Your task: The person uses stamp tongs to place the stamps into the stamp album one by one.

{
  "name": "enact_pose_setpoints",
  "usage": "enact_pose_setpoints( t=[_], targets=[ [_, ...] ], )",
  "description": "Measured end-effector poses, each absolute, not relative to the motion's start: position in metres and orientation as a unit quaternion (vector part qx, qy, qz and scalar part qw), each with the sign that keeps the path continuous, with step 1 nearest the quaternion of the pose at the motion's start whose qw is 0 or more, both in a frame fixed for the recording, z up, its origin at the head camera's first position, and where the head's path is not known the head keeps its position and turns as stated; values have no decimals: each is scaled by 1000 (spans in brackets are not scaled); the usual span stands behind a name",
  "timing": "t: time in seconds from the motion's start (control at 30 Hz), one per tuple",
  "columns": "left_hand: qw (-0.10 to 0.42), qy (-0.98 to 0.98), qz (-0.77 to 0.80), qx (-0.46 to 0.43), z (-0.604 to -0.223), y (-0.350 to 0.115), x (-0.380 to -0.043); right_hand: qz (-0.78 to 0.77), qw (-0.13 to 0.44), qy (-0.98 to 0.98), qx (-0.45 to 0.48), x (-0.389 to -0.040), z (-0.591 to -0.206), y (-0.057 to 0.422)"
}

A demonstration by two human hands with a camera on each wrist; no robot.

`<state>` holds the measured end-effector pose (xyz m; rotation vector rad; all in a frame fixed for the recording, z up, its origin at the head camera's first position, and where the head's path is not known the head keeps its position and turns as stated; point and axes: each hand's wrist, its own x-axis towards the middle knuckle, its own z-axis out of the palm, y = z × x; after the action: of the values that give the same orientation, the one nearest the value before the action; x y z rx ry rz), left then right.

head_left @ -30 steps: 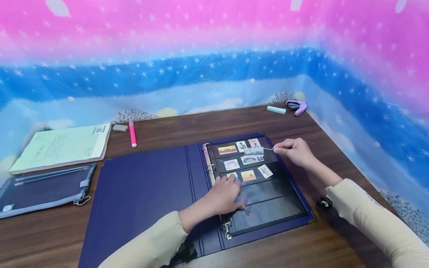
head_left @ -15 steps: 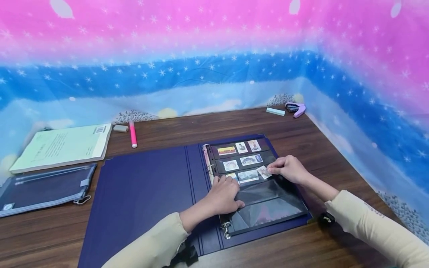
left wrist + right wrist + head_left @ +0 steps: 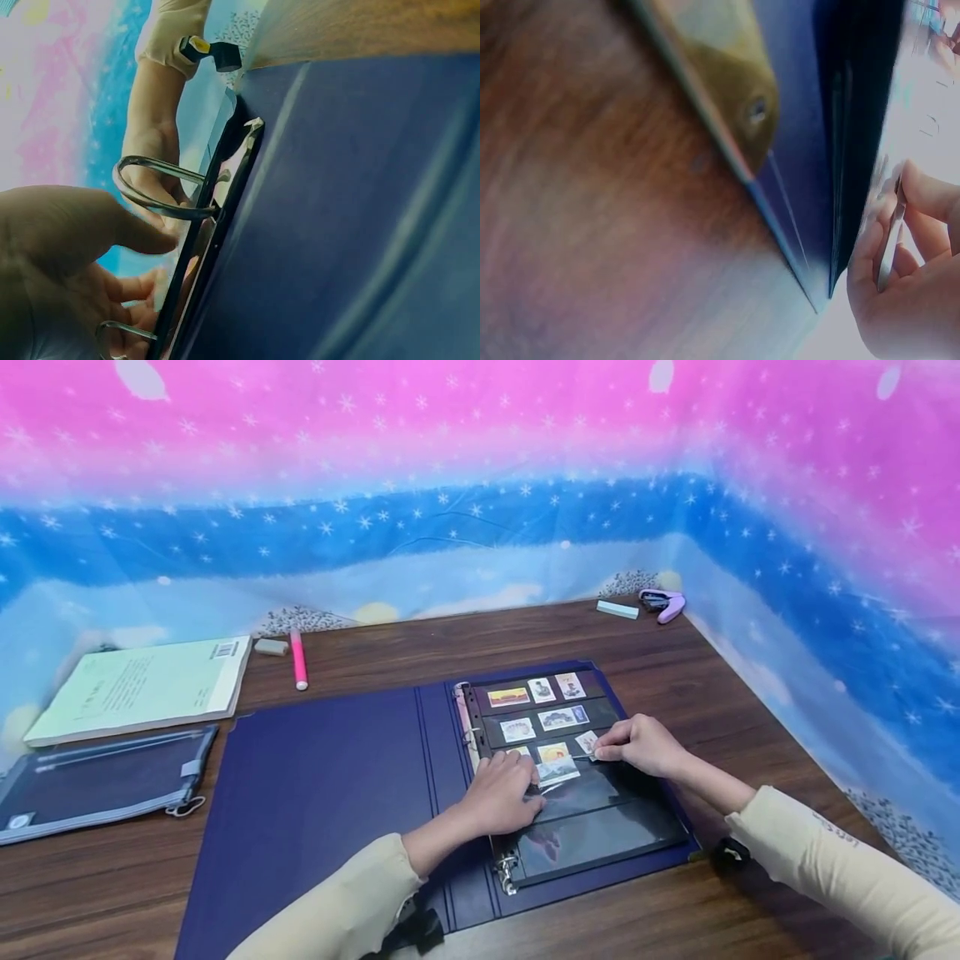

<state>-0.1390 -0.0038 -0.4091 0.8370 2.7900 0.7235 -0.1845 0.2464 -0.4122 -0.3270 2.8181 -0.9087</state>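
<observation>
A navy ring-bound stamp album [image 3: 330, 768] lies open, its black pocket page [image 3: 600, 839] on the right bearing several stamps in the upper rows. My right hand [image 3: 643, 746] pinches metal tweezers [image 3: 889, 251]. Their tips reach a grey landscape stamp [image 3: 557, 770], which overlaps the lower edge of an orange stamp [image 3: 553, 751] in the third row. A tilted stamp [image 3: 587, 743] sits beside the right fingertips. My left hand [image 3: 504, 793] rests on the page by the rings [image 3: 161, 187], fingers loosely bent beside the grey stamp and partly covering another stamp in that row.
At the left lie a pale green book [image 3: 142, 689] and a dark zip pouch [image 3: 105, 781]. An eraser [image 3: 271, 647] and pink marker [image 3: 298, 660] are behind the album. A lilac stapler [image 3: 663, 604] and light blue strip [image 3: 618, 610] sit at the back right.
The grey stamp has come down from the upper rows, across the third row, to that row's lower edge, carried by the right hand's tweezers. The left hand has stayed on the page.
</observation>
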Motion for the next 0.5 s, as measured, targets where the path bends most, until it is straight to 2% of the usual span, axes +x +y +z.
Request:
enact_pose_setpoints(
  t=[0.17, 0.5],
  targets=[
    [52, 907, 325, 264, -411, -5, -143, -311, 102, 935, -136, -186, -411, 245],
    [53, 897, 363, 247, -415, -4, -147, -346, 234, 888, -192, -198, -401, 250]
  ],
)
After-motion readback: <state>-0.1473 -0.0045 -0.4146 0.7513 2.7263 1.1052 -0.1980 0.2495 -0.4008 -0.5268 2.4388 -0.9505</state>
